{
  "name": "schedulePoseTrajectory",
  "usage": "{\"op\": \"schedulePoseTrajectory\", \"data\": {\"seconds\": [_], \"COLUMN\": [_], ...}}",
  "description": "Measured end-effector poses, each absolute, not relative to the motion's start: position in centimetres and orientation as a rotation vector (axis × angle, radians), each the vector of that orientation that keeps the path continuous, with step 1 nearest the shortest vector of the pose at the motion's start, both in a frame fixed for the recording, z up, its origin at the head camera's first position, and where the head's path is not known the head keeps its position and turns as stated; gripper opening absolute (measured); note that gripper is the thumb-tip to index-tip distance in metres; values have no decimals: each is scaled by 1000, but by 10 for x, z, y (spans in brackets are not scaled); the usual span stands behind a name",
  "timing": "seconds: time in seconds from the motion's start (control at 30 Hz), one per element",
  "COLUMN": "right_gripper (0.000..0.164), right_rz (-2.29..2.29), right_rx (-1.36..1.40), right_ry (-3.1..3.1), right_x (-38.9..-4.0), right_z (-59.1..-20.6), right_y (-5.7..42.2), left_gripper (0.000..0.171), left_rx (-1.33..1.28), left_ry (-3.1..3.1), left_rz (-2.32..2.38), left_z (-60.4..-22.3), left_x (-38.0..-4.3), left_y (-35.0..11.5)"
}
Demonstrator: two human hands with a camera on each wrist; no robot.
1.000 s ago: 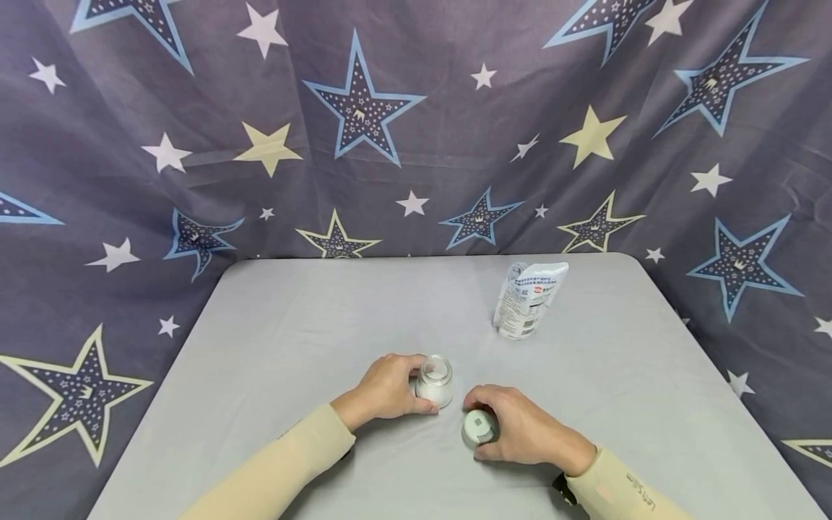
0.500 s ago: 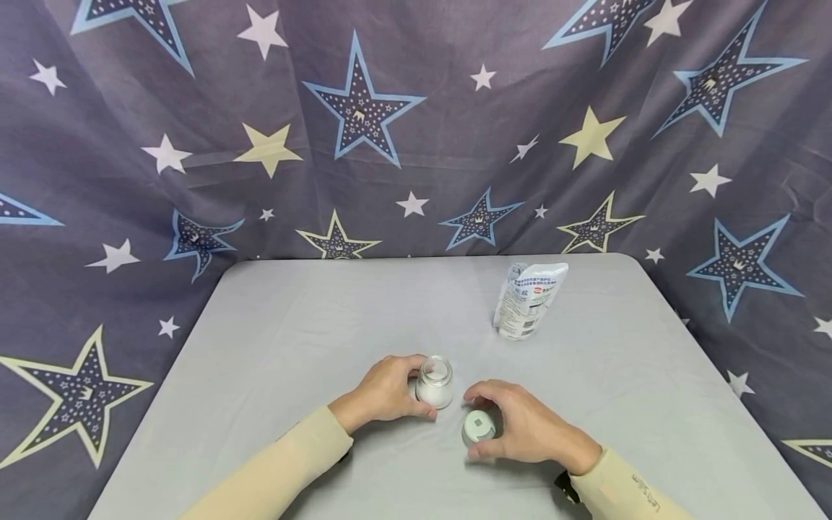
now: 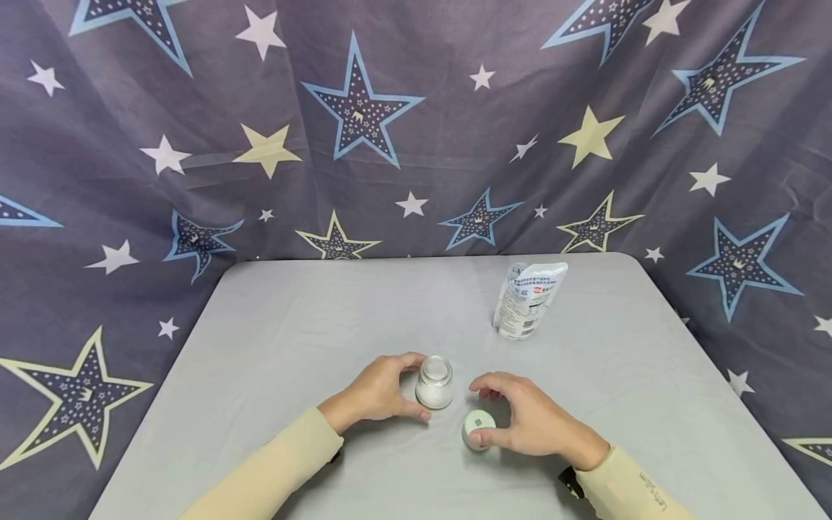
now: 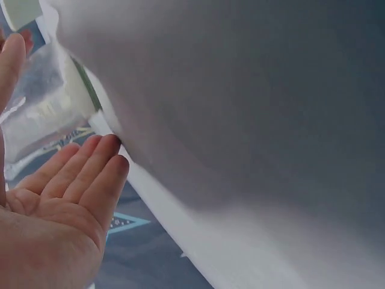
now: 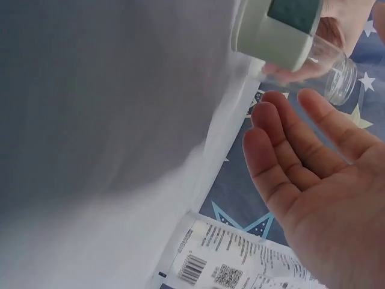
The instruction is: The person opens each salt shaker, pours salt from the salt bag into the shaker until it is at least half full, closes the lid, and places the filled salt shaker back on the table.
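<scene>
A clear glass jar (image 3: 434, 381) is standing upright near the middle of the desk (image 3: 325, 310), its mouth uncovered and something white showing inside. The person's left hand (image 3: 377, 390) is curving loosely about the jar's left side, thumb in front and fingers behind. Its fingers (image 4: 99, 174) are stretching out straight and spread from the thumb, gripping nothing; whether a fingertip is touching the glass, I cannot tell.

To the right of the jar and nearer the person, a pale green lid (image 3: 477, 419) with a dark square on its top is sitting on the desk, just beside the jar but apart from it. The right hand (image 3: 536, 417) is hovering at the lid's right side, its thumb partly covering the near edge in the head view. Its fingers are standing open, well away from the thumb and holding nothing.

Farther back, on the right, a white printed pouch (image 3: 525, 307) is standing on the desk, leaning slightly, its barcode showing in the right wrist view. Cream sleeves (image 3: 279, 462) are covering both forearms. Behind the desk, a dark cloth (image 3: 214, 94) patterned with stars is hanging in folds.
</scene>
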State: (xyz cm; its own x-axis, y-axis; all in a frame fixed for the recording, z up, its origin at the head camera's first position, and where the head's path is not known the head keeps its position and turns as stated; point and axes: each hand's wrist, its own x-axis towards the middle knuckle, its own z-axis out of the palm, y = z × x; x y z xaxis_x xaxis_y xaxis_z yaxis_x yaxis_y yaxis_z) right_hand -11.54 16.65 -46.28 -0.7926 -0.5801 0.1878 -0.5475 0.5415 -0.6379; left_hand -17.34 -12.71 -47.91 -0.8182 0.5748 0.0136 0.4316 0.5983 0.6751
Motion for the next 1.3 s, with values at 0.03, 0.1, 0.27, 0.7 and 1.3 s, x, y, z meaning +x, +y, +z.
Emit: {"op": "schedulePoseTrajectory", "data": {"seconds": [0.03,0.1,0.27,0.7,1.3], "right_gripper": [61,58,53,46,46], "right_rz": [-1106,-1119,-1127,-1147,-1180], "right_rx": [-1000,-1011,-1012,-946,-782], "right_ry": [2718,2719,2730,2880,3046], "right_x": [-116,-116,-117,-124,-128], "right_z": [-462,-462,-460,-457,-454], "right_y": [167,168,171,183,198], "left_gripper": [83,79,68,44,41], "left_rx": [834,836,869,907,973], "left_ry": [2620,2616,2615,2785,2848], "left_rz": [1025,1032,1062,1099,1044], "left_z": [-478,-477,-473,-451,-416], "left_x": [-174,-176,-180,-196,-214], "left_y": [-129,-132,-140,-141,-122]}}
